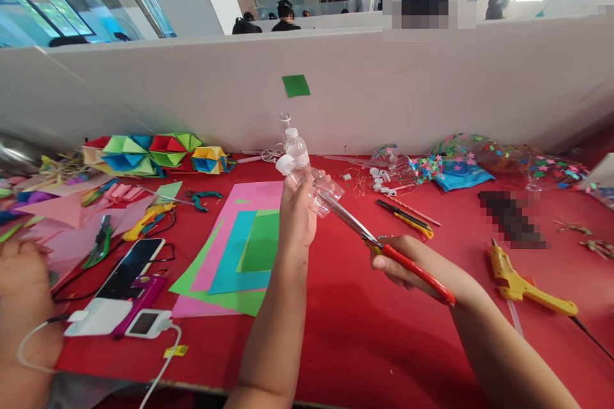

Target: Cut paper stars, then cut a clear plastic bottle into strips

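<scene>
My left hand (298, 208) is closed around a clear plastic bottle (319, 190) with a white cap, tilted above the red table. My right hand (407, 259) grips scissors (415, 268) with red handles. Their blades reach up and left to the bottle and overlap its lower part; whether they cut into the plastic I cannot tell. Just behind the held bottle stands another capped bottle (297, 148). Beneath my left forearm lie stacked sheets of coloured paper (230, 268) in pink, green and blue.
Another person's arm (23, 307) rests at the left edge, near phones (132, 268) and cables. A yellow glue gun (515, 275) and a utility knife (407, 218) lie to the right. Folded paper shapes (153, 154) and star-decorated bottles (426, 168) line the white partition (192, 89).
</scene>
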`<control>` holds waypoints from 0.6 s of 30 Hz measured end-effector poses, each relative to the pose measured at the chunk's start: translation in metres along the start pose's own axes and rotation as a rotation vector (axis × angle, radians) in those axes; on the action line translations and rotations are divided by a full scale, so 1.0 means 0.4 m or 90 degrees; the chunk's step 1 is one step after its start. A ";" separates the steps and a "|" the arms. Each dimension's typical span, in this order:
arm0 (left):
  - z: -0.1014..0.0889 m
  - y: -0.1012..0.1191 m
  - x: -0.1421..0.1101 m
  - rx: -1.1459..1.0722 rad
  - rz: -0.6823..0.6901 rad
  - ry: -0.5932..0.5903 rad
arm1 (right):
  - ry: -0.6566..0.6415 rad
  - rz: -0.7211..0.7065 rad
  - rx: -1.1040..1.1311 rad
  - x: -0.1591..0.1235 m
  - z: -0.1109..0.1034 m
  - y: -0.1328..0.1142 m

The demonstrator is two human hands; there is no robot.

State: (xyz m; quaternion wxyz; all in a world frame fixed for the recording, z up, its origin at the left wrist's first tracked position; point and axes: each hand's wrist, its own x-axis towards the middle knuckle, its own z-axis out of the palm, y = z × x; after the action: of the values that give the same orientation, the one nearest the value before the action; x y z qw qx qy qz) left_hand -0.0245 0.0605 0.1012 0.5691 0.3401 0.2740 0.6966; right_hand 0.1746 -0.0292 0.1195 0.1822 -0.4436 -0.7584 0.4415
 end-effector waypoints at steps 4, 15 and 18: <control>0.003 -0.001 -0.001 -0.004 0.011 -0.002 | 0.007 0.005 0.001 0.001 0.005 -0.002; 0.007 0.000 -0.005 0.026 0.016 -0.007 | -0.001 0.012 0.002 0.001 0.004 0.000; 0.007 0.003 -0.006 0.018 0.015 -0.005 | 0.002 0.016 0.004 0.001 0.005 -0.003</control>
State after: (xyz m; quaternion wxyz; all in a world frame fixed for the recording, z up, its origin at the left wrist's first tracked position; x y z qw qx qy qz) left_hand -0.0229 0.0580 0.1035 0.5572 0.3544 0.2775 0.6978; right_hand 0.1726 -0.0302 0.1192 0.1793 -0.4529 -0.7512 0.4455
